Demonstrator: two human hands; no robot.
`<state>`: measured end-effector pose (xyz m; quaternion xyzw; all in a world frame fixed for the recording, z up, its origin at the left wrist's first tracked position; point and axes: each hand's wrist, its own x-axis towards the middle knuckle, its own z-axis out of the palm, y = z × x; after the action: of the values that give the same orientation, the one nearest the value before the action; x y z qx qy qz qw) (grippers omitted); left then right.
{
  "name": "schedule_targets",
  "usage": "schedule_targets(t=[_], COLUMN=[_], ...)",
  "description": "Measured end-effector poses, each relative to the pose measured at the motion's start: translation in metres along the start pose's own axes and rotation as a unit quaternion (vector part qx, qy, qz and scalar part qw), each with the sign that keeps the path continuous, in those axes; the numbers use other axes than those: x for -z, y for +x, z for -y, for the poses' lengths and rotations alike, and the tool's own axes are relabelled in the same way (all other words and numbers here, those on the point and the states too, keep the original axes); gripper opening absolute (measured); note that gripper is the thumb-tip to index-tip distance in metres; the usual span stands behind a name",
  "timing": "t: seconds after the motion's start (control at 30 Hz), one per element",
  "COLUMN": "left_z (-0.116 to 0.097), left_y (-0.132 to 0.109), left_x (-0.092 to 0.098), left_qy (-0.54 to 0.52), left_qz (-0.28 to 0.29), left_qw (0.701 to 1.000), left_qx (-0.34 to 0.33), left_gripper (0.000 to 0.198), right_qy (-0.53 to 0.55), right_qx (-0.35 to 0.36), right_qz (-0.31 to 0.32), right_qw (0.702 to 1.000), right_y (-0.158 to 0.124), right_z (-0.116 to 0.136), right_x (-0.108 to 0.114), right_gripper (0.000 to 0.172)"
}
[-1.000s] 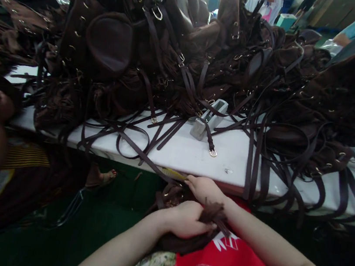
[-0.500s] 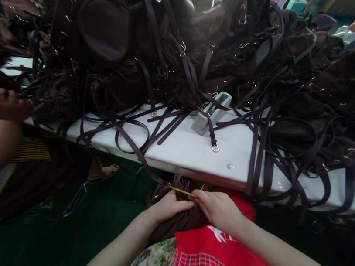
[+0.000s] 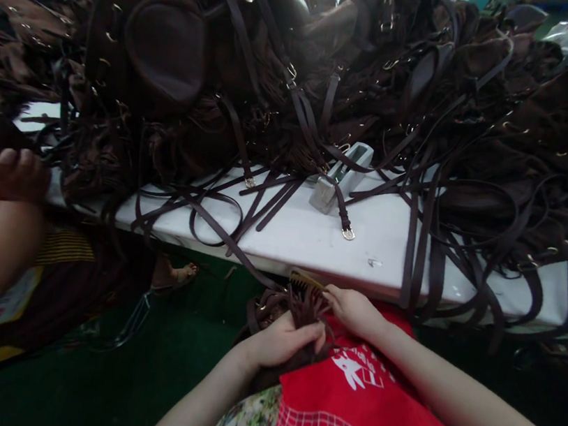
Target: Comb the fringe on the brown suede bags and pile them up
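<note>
In my lap sits a dark brown bag [image 3: 262, 312] with a fringe of thin strips [image 3: 307, 304]. My left hand [image 3: 284, 340] is closed around the fringe, and its loose ends stick up above the thumb. A yellowish comb [image 3: 305, 281] is pinched by one end in my right hand [image 3: 355, 311]. Its teeth point down at the far side of the strip tips, close to the table edge. Whether the teeth touch the strips I cannot tell.
A white table [image 3: 290, 242] runs across in front, heaped with brown bags [image 3: 164, 48], straps and buckles. On it stands a grey holder [image 3: 340, 178], with a strap [image 3: 342, 207] across it. At the left is another person's hand [image 3: 17, 175].
The comb has risen away from my left hand and turned so its teeth show. The fringe ends now stand up from my left fist. The view has shifted slightly.
</note>
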<state>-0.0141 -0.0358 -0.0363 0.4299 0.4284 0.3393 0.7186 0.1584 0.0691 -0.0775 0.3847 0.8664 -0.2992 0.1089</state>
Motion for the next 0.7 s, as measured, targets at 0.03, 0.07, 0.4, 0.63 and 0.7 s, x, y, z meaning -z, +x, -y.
schedule_targets(t=[0.03,0.07,0.4,0.63,0.7], left_z=[0.005,0.010,0.015,0.017,0.021], left_y=[0.000,0.001,0.000,-0.006,-0.004], left_x=[0.004,0.008,0.009,0.009,0.016], left_qy=[-0.029,-0.052,-0.120,-0.142,-0.161], left_qz=[-0.035,-0.072,-0.069,-0.076,-0.124], left_qw=[0.999,0.996,0.989,0.986,0.978], left_qx=[0.012,0.025,0.045,0.046,0.048], left_gripper=[0.045,0.045,0.040,0.045,0.045], right_qy=[0.029,0.062,-0.054,0.037,0.186], right_qx=[0.005,0.016,0.134,0.057,0.058], right_qz=[-0.022,-0.051,-0.010,-0.019,-0.033], right_qw=[0.999,0.997,0.990,0.997,0.980], right_y=[-0.004,-0.009,-0.034,-0.007,-0.004], right_z=[-0.001,-0.001,0.019,-0.002,-0.004], right_x=[0.005,0.010,0.011,-0.013,-0.008], right_gripper=[0.035,0.036,0.027,0.034,0.036])
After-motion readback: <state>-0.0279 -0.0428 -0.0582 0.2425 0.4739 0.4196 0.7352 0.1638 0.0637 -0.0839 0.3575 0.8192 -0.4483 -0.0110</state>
